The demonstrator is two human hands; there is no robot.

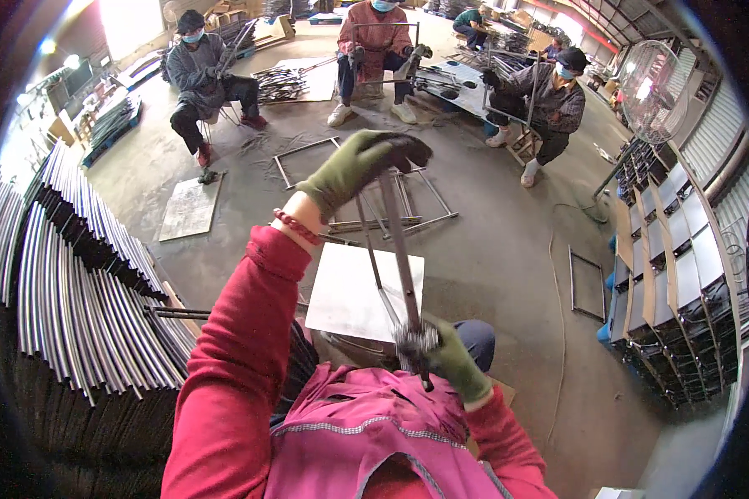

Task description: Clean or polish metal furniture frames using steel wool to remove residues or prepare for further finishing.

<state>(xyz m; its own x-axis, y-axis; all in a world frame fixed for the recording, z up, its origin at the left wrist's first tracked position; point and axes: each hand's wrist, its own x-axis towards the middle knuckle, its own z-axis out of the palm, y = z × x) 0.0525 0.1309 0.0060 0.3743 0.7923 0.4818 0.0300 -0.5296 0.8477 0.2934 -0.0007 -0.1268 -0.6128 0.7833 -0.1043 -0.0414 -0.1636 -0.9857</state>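
A rectangular frame of dark metal tube [398,241] stands tilted in front of my body, above a white board [362,291]. My left hand [366,166], in a green glove with dark fingers, is closed over the frame's top end. At the lower end my right hand [449,358], gloved the same way, wraps round the tube near my lap. Grey, rough-looking material covers the fingers there; whether it is the glove's coating or a separate pad I cannot tell. More tube frames [429,220] lie on the floor beyond the board.
Stacked metal tubes [100,308] rise on the left. At right are a loaded rack [666,249], a standing fan [651,91] and a frame [587,284] on the floor. Several seated people work ahead, including one in a checked top [549,104]. A flat board [190,208] lies front left.
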